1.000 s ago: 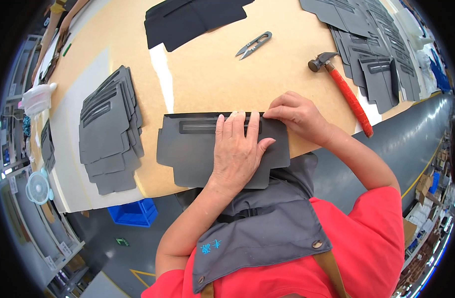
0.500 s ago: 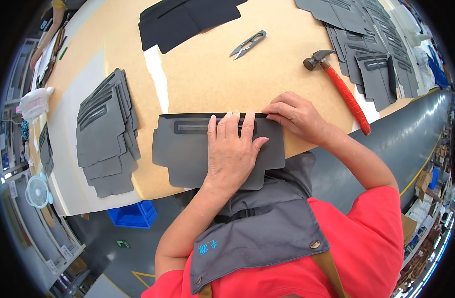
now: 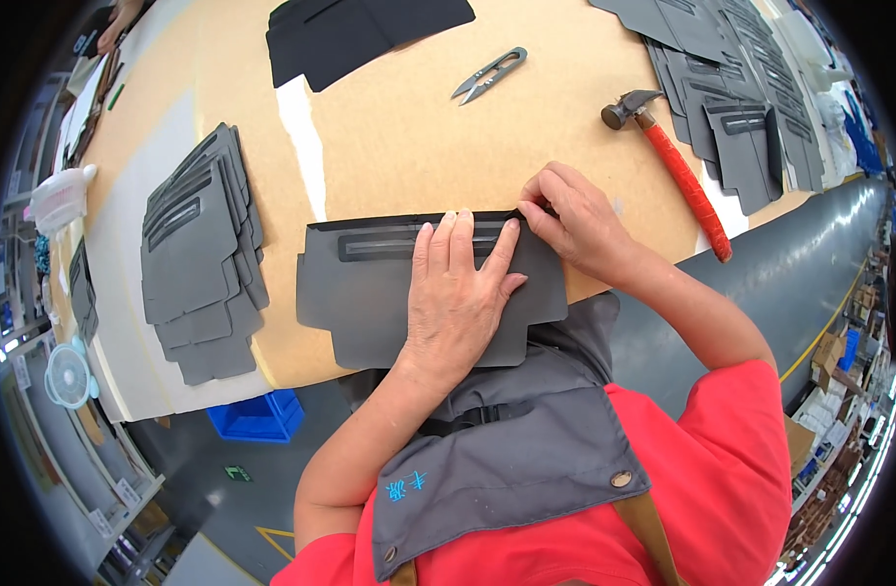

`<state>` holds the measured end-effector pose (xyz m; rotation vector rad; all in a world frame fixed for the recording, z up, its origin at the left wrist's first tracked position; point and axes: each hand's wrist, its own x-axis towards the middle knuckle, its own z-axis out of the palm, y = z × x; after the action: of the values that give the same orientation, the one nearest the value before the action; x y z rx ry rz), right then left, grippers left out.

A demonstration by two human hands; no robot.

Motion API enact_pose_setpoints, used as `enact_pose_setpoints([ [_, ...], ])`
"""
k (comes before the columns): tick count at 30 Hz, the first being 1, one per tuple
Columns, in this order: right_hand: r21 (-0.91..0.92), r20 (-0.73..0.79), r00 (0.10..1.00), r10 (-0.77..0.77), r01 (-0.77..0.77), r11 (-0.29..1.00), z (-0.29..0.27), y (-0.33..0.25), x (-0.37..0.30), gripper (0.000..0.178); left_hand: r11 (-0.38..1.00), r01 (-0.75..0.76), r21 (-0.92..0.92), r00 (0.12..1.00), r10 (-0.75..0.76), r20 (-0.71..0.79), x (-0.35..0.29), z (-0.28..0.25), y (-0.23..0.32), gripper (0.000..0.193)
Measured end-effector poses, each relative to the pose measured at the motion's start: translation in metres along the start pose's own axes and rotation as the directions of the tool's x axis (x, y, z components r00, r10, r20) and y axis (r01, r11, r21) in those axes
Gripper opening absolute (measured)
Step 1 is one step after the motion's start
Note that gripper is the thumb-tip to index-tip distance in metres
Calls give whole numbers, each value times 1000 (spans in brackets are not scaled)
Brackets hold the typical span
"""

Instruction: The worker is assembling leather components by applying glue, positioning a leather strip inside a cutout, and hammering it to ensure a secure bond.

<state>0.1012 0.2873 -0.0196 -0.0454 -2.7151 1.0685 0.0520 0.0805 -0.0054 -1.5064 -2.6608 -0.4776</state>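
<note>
A dark grey cut panel (image 3: 365, 303) with a slot framed in black lies at the table's near edge, its lower part reaching past that edge. Flat on it rests my left hand (image 3: 455, 298), fingers stretched out and pressing near its top edge by the slot. With thumb and fingers pinched, my right hand (image 3: 583, 227) holds the black strip of the panel's top edge, close to its right end. The fingertips hide part of that strip and of the slot.
Stacks of similar grey panels lie left (image 3: 189, 254) and at the far right (image 3: 702, 73). Beyond my hands are thread snips (image 3: 492, 75), a red-handled hammer (image 3: 678, 176) and black pieces (image 3: 365, 39). A blue bin (image 3: 257, 420) stands below the table. Someone else's hand (image 3: 119, 24) shows far left.
My right hand has lifted slightly, raising the strip at the panel's right end. My left fingers have slid a little down and spread. The view has shifted slightly.
</note>
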Motion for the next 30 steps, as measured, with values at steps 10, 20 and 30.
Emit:
enact_pose_setpoints([
  [10,-152,7,904,-428,424,893,0,9,8,13,999,14,-30,1000,-14,8,-1,-2,1,57],
  [20,13,6,977,-214,214,977,-4,11,5,12,985,71,-160,997,-75,-22,-1,-1,-1,59],
  [30,-175,89,862,-500,507,844,-10,18,10,18,996,62,-72,998,-64,-26,2,0,0,59],
])
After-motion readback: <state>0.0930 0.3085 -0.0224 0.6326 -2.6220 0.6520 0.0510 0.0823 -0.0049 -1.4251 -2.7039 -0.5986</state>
